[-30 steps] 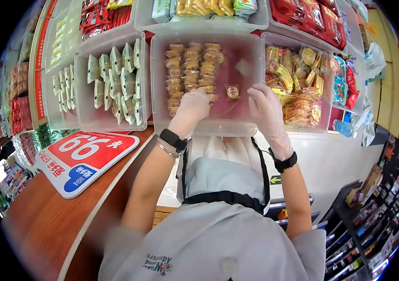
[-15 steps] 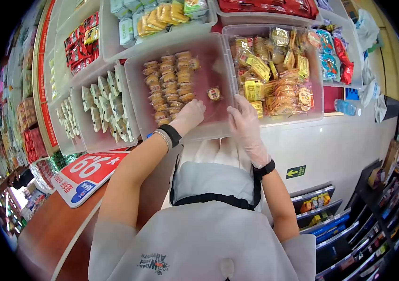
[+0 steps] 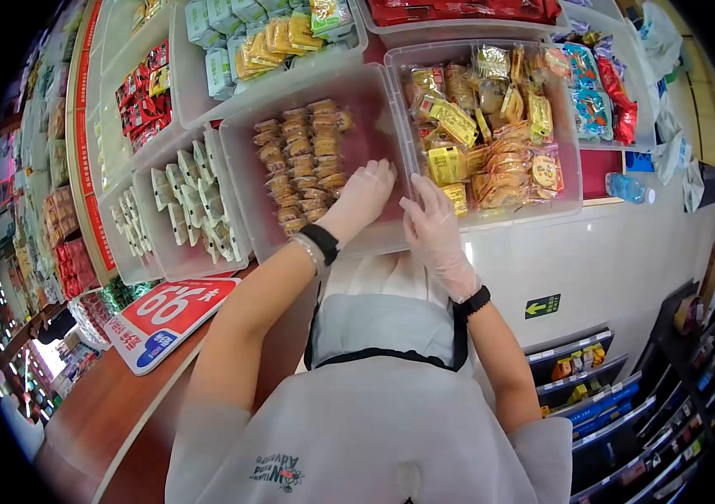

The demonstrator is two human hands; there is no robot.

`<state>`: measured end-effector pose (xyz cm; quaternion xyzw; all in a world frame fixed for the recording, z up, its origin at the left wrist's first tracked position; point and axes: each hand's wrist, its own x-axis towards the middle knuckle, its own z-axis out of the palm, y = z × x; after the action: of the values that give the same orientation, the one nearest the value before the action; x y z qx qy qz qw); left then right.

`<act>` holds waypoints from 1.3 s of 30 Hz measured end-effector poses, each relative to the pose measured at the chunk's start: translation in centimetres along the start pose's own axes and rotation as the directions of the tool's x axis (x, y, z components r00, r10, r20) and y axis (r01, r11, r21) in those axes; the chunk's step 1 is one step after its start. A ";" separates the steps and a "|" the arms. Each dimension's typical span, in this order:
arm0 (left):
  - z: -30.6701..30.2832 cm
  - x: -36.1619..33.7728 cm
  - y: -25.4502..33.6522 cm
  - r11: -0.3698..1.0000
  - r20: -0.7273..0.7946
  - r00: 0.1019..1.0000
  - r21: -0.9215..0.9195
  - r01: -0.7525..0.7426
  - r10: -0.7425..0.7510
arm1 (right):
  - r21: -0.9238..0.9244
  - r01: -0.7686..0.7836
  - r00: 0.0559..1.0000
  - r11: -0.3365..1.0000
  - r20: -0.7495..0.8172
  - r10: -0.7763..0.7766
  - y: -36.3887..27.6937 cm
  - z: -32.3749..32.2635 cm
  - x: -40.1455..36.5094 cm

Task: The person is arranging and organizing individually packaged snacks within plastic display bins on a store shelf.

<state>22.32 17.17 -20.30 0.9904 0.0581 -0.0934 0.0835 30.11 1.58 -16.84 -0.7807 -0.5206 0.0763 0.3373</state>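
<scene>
My left hand, in a clear glove, reaches into a translucent bin of wrapped pastries. Its fingers are curled down on the reddish bottom, right of the neat rows of small round pastries. Whatever lies under the fingers is hidden. Also gloved, my right hand is at the rims where this bin meets the neighbouring bin. Thumb and forefinger are apart there, with nothing visible between them. Yellow and clear snack packets fill much of that neighbouring bin.
White-wrapped snacks stand in a bin at the left, above a red price sign. Red packets and yellow packets fill bins behind. A water bottle lies at the right; shelves stand below.
My left hand has moved up and right, over the spot where a lone wrapped pastry lay, which is now out of sight. My right hand stays by the rims. The view has shifted slightly.
</scene>
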 end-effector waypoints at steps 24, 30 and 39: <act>-10.0 -1.1 -0.3 0.731 -0.017 0.886 -0.572 0.372 -0.464 | 0.223 -0.299 0.949 0.928 0.173 0.264 -4.5 -5.8 6.6; -11.5 -5.2 0.0 0.783 -0.319 0.828 -0.586 0.210 -0.461 | 0.428 -0.500 0.818 0.753 0.519 0.248 -7.0 -3.9 10.1; -6.6 -13.3 -1.6 0.685 -0.038 0.795 -0.533 0.497 -0.606 | 0.025 -0.472 0.499 0.881 0.832 0.244 -5.0 2.7 9.3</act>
<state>10.30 18.54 -11.53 0.8740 0.3851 0.0094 0.2963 29.22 12.00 -13.71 -0.7005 -0.4266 0.5562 0.1340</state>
